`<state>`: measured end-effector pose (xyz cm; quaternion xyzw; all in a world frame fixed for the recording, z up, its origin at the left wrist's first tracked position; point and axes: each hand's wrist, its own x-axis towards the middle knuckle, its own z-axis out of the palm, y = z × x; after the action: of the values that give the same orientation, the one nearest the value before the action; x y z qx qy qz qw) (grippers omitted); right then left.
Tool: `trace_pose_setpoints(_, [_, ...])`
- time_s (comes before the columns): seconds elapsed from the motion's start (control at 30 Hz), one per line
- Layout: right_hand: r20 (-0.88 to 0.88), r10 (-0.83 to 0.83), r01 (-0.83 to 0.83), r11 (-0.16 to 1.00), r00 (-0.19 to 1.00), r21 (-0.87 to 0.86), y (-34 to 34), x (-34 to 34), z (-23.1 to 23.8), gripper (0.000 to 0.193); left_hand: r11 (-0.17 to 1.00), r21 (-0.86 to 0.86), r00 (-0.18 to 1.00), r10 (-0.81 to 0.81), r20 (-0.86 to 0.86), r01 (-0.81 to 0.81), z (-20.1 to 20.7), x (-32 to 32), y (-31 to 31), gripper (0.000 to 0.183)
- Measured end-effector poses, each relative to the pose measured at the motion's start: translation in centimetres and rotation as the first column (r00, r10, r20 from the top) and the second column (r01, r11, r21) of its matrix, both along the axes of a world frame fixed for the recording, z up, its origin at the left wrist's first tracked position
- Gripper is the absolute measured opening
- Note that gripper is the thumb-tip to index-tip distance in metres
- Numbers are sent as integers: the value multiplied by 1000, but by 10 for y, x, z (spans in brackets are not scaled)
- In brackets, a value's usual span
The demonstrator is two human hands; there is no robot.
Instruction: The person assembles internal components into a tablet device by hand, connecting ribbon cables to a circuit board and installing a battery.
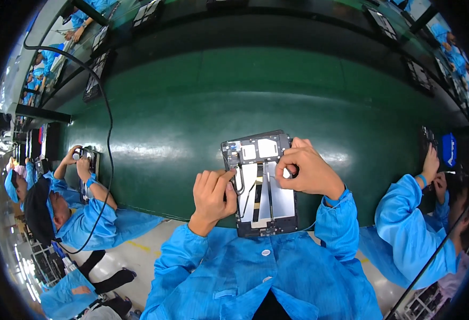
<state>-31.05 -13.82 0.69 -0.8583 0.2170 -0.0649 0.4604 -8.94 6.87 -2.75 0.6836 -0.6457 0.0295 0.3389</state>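
Green matting covers the long table, where an opened tablet lies face down at the near edge, its back cover off and its boards and silver panels bare. Both hands rest on it. The left hand is half curled, fingertips pressed on the left rim beside a looping black cable. The right hand pinches something small at the right rim; what it is cannot be told. Thin and flat, the tablet looks light but fragile, with exposed parts and loose wires, so it is best held by its stiff outer frame. Co-workers in blue coats sit on either side.
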Motion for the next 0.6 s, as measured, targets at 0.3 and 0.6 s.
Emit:
trace_pose_setpoints(0.3, [-26,-10,10,1000,1000,-1,1,2,3,8,999,41,1000,6,-10,-5,0,1,-5,30])
trace_pose_setpoints(0.6, [4,-29,29,1000,1000,9,-3,3,1,9,993,117,996,-19,85,9,4,0,-4,35])
